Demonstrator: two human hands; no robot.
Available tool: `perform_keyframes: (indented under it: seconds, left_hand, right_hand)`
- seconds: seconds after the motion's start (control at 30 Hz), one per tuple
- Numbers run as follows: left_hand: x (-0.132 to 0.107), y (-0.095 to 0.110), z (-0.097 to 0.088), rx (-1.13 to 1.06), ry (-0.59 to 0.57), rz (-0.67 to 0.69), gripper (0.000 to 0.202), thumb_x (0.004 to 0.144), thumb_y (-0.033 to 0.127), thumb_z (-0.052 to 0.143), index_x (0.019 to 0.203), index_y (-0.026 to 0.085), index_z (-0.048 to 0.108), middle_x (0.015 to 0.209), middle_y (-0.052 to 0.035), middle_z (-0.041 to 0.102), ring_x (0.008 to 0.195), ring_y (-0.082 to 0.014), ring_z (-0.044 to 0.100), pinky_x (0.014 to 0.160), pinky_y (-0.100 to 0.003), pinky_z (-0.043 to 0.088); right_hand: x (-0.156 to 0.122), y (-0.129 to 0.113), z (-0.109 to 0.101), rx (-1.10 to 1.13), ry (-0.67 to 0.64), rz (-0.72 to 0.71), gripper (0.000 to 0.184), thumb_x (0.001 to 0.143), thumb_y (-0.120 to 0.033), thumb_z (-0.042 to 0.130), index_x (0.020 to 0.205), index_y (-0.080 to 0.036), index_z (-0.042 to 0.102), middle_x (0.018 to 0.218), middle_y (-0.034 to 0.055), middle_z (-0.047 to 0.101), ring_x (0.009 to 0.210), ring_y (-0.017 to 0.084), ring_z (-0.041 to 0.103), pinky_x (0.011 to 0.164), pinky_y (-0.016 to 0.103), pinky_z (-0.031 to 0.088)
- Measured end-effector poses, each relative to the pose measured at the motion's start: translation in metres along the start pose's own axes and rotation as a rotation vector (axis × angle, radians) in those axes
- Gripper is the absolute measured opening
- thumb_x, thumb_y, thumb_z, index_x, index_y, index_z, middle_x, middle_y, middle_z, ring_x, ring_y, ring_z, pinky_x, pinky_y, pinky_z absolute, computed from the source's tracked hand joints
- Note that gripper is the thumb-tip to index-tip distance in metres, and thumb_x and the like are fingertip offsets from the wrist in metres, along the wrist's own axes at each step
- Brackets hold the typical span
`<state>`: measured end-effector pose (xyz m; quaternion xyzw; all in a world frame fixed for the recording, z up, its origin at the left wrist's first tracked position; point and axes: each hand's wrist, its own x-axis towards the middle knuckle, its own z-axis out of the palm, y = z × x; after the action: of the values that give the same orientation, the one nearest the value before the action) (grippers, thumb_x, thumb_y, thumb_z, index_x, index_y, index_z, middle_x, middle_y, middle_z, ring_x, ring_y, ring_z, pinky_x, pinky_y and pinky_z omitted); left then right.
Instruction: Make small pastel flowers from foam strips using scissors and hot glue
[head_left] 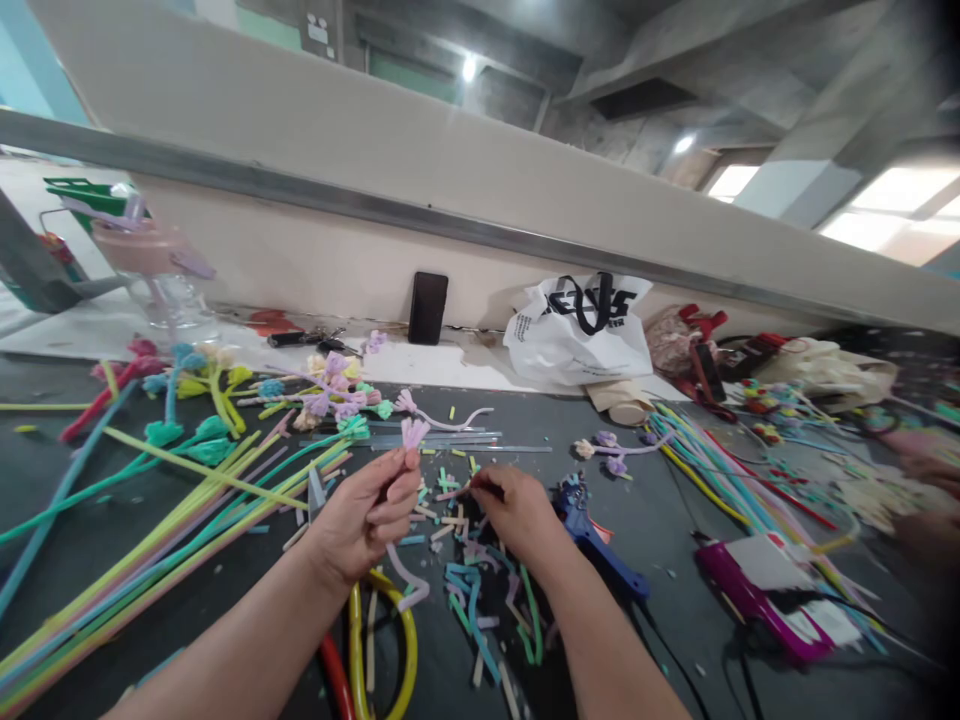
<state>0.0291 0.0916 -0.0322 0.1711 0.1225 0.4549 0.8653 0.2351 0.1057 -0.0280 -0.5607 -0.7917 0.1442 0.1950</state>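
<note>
Yellow loop handle crowds the counter, barer right of the blue glue gun; left grip pinches a fluffy lilac flower above it; cannot tell what right grip holds

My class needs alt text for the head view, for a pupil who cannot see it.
The left hand holds up a lilac fuzzy-stem flower while the right hand is over short coloured offcuts on a dark table. Long fuzzy stems lie left; a blue corded tool lies right.

Left hand, fingers curled inward; right hand palm-down, fingers bent.
</note>
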Motion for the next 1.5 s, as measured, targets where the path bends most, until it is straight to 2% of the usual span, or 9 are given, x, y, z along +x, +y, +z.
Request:
perform_keyframes:
  seconds: [0.17,0.37,0.5,0.63,0.77,0.97,1.17,1.33,1.5]
  left_hand:
    - [0.000,-0.001,-0.001,0.011,-0.008,-0.005,0.017,0.088,0.024,0.039,0.080,0.013,0.050,0.054,0.0077,0.034,0.033,0.0012,0.018,0.029,-0.010,0.012]
    - [0.001,-0.001,-0.002,0.027,0.011,-0.012,0.017,0.088,0.024,0.040,0.080,0.013,0.050,0.054,0.0081,0.033,0.032,0.0014,0.018,0.029,-0.010,0.010]
    - [0.001,-0.001,-0.001,0.035,0.018,-0.022,0.015,0.087,0.025,0.042,0.080,0.014,0.049,0.054,0.0083,0.033,0.032,0.0016,0.019,0.029,-0.010,0.011]
    - [0.001,-0.002,-0.002,0.037,0.024,-0.023,0.014,0.086,0.026,0.044,0.080,0.015,0.049,0.054,0.0086,0.033,0.032,0.0015,0.018,0.030,-0.010,0.011]
    - [0.001,-0.003,-0.002,0.043,0.018,-0.023,0.014,0.086,0.026,0.044,0.079,0.014,0.048,0.053,0.0085,0.033,0.032,0.0014,0.017,0.029,-0.011,0.010]
    - [0.001,-0.002,0.000,0.056,0.032,-0.025,0.012,0.085,0.025,0.045,0.079,0.015,0.047,0.053,0.0087,0.034,0.031,0.0014,0.018,0.029,-0.010,0.011]
    - [0.000,-0.003,0.000,0.067,0.025,-0.032,0.013,0.085,0.025,0.045,0.078,0.015,0.047,0.053,0.0088,0.034,0.031,0.0020,0.018,0.029,-0.009,0.012]
    - [0.001,-0.003,-0.002,0.064,0.016,-0.031,0.014,0.086,0.025,0.044,0.079,0.014,0.048,0.054,0.0084,0.034,0.032,0.0019,0.018,0.029,-0.009,0.012]
    - [0.001,-0.003,-0.002,0.062,0.005,-0.029,0.019,0.088,0.023,0.038,0.078,0.013,0.050,0.053,0.0080,0.033,0.033,0.0010,0.015,0.029,-0.010,0.011]
  right_hand:
    - [0.000,-0.002,0.006,-0.042,-0.039,0.010,0.018,0.074,-0.012,0.054,0.087,-0.021,0.063,0.082,0.0016,0.062,0.077,0.014,0.055,0.068,0.024,0.035]
    - [0.000,-0.002,0.007,-0.065,-0.057,0.005,0.015,0.072,-0.008,0.053,0.072,-0.020,0.061,0.080,0.0013,0.060,0.077,0.015,0.054,0.068,0.025,0.033]
    - [0.001,0.002,0.002,0.027,-0.043,0.034,0.016,0.074,-0.008,0.048,0.077,-0.019,0.059,0.073,0.0004,0.061,0.071,0.013,0.054,0.065,0.023,0.035]
    - [0.000,0.002,0.004,-0.019,-0.058,0.008,0.020,0.072,-0.006,0.049,0.082,-0.020,0.060,0.081,0.0006,0.062,0.077,0.014,0.055,0.070,0.026,0.032]
    - [-0.001,0.001,0.004,-0.069,-0.071,-0.025,0.018,0.070,-0.005,0.051,0.073,-0.020,0.061,0.084,0.0005,0.060,0.082,0.015,0.054,0.074,0.029,0.029]
    - [-0.002,-0.002,-0.009,0.301,0.010,0.128,0.009,0.073,-0.014,0.049,0.073,-0.017,0.058,0.063,-0.0030,0.054,0.061,0.011,0.049,0.058,0.021,0.036]
    - [-0.006,-0.011,-0.016,0.591,-0.142,0.154,0.019,0.076,-0.025,0.050,0.085,-0.016,0.064,0.065,-0.0011,0.061,0.056,0.010,0.051,0.056,0.021,0.040]
    - [-0.007,0.000,-0.027,0.201,-0.036,0.210,0.015,0.072,-0.019,0.051,0.075,-0.017,0.065,0.066,0.0010,0.063,0.063,0.014,0.055,0.058,0.023,0.037]
    - [-0.013,0.002,-0.030,-0.101,-0.199,0.210,0.009,0.070,-0.024,0.057,0.068,-0.021,0.065,0.065,0.0013,0.064,0.060,0.015,0.055,0.053,0.023,0.031]
